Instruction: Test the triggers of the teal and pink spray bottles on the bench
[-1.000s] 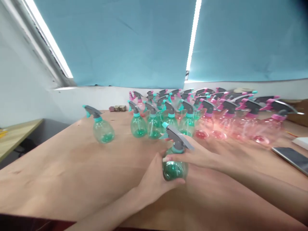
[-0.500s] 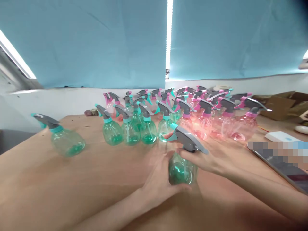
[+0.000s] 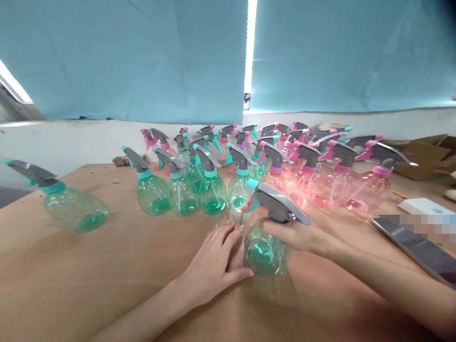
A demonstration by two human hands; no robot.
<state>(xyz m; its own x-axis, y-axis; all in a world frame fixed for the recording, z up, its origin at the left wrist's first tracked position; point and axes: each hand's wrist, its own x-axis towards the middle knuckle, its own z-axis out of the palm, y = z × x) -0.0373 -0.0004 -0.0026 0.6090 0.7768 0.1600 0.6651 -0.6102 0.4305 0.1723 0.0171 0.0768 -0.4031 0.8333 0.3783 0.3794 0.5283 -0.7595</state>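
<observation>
A green see-through spray bottle (image 3: 265, 254) with a grey and teal trigger head stands upright near the middle of the table. My right hand (image 3: 288, 232) is wrapped round its neck, just under the head, with fingers by the teal trigger. Just left of the bottle, my left hand (image 3: 213, 259) is open, fingers stretched over the tabletop, its thumb close to the bottle's lower side; I cannot tell whether it touches. Right behind stand several green spray bottles (image 3: 213, 194) in a row.
Pink spray bottles (image 3: 368, 190) fill the right of the group. Another green spray bottle (image 3: 76, 209) stands apart at the left. On the right lie a dark phone-like slab (image 3: 409, 242), a white box (image 3: 425, 207) and cardboard (image 3: 416, 154). Blue sheeting (image 3: 142, 61) hangs behind the wooden table (image 3: 107, 285).
My left hand has let go of the green spray bottle and moved left. My right hand keeps its hold on the neck. The view has shifted slightly.
</observation>
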